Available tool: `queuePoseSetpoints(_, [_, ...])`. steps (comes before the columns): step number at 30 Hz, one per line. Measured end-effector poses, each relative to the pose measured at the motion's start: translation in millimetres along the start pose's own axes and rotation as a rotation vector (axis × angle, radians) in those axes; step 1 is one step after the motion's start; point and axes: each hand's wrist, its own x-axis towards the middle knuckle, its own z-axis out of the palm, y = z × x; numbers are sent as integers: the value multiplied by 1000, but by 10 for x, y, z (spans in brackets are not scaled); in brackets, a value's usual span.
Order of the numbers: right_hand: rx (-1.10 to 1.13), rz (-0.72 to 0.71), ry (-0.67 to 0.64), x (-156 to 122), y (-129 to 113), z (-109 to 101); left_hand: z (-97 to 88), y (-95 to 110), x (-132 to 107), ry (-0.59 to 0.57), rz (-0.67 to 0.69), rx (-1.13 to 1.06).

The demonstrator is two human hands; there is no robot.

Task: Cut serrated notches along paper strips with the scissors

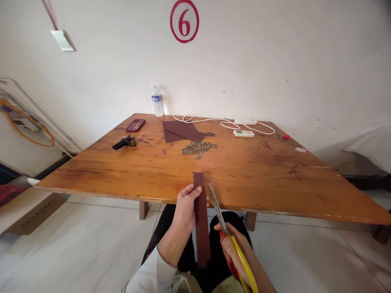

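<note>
A long, dark maroon strip (200, 219) of paper or card, with small notches cut along its far end, stands out from my lap toward the table's front edge. My left hand (187, 205) pinches it near that end, thumb on top. In my right hand (233, 240) is a pair of scissors (217, 203) with red and yellow handles. Their blades point up and left beside the strip, apart from it, and look nearly closed. Some right-hand fingers are hidden behind the handles.
On the wooden table (146, 175) are a heap of small dry bits (198, 148), maroon sheets (183, 131), a phone (135, 125), a black corded object (124, 142), a water bottle (157, 101), a white cable (207, 119) and a pale small box (243, 133). A cardboard box (39, 211) lies at left.
</note>
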Motion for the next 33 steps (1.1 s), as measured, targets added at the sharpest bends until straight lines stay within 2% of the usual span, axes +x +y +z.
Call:
queuePoseSetpoints(8, [183,14,-93,-98,-13,-80,-32,-51,-54,-57,-20,-23])
queuePoseSetpoints(18, [204,-47,-184,-210,-67,-105,-88,-52,-80,-122,-131,-31])
queuePoseSetpoints(21, [211,-37,-158,-219,-70,-97,-96,-60,-86,-130,-130,-24])
queuePoseSetpoints(24, [166,6,-96,-221,-76,-114,-106,-68,-90,-106,-87,-23])
queuePoseSetpoints(29, [39,34,-143,-231,-100,-203,-111,-38,-112,-59,4,18])
queuePoseSetpoints(33, [-59,93,-117,-222,-139,-279,-99,0,-137,-20,5,72])
